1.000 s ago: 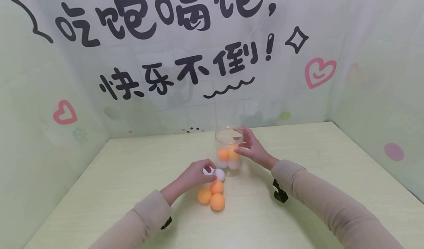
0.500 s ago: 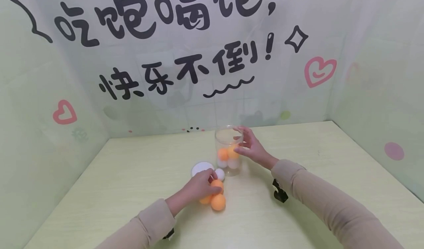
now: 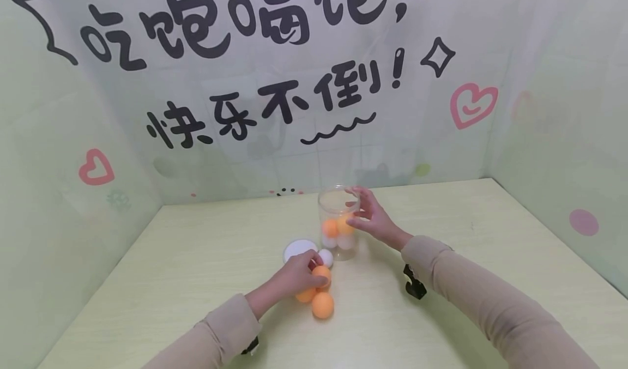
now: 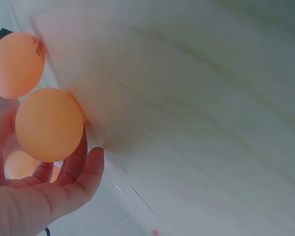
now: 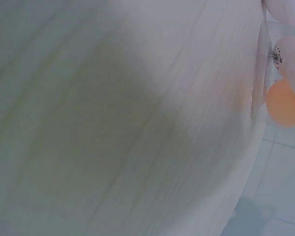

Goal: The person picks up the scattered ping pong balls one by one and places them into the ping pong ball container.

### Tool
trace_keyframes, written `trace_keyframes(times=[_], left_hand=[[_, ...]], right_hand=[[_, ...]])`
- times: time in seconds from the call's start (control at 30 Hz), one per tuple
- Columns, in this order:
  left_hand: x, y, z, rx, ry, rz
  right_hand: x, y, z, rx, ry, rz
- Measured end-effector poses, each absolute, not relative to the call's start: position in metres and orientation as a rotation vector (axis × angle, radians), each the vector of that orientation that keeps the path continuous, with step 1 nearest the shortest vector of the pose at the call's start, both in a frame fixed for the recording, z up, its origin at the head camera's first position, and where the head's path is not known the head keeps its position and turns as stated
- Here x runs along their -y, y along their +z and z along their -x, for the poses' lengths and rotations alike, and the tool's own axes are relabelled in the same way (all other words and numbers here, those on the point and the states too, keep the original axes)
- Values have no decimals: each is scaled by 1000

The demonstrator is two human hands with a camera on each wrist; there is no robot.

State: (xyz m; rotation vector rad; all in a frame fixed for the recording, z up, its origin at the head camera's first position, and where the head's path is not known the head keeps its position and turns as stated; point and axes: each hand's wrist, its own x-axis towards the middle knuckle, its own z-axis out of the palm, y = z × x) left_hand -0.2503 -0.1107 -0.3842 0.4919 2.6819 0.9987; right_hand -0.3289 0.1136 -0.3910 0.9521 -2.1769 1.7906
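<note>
My left hand (image 3: 293, 275) pinches an orange ping-pong ball (image 3: 321, 274), thumb in front and fingers behind. Two more orange balls lie close by: one (image 3: 305, 295) partly under the hand, another (image 3: 322, 306) nearer the front. A white ball (image 3: 325, 258) sits just beyond the fingertips. With curled fingers my right hand (image 3: 376, 221) holds the upper right side of a clear cylindrical jar (image 3: 338, 207), which stands upright with no lid on. Inside are orange balls (image 3: 331, 228) above white ones. The left wrist view has a large orange ball (image 4: 49, 124) before the fingers.
A white round lid-like disc (image 3: 299, 247) lies on the table left of the jar, partly hidden by my left hand. The pale wooden table (image 3: 206, 249) meets a printed curtain (image 3: 235, 167) at the back, with curtain sides left and right.
My left hand has come forward from beside the white ball to an orange one, uncovering the white disc. The frontmost orange ball has shifted slightly towards me. My right hand stays on the jar.
</note>
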Motion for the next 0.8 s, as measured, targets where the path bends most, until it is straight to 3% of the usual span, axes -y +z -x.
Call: trace_keyframes(times=[0.8], left_hand=[[118, -369, 257, -2720, 1083, -585]], right_hand=[[-112, -390, 328, 2170, 1801, -947]])
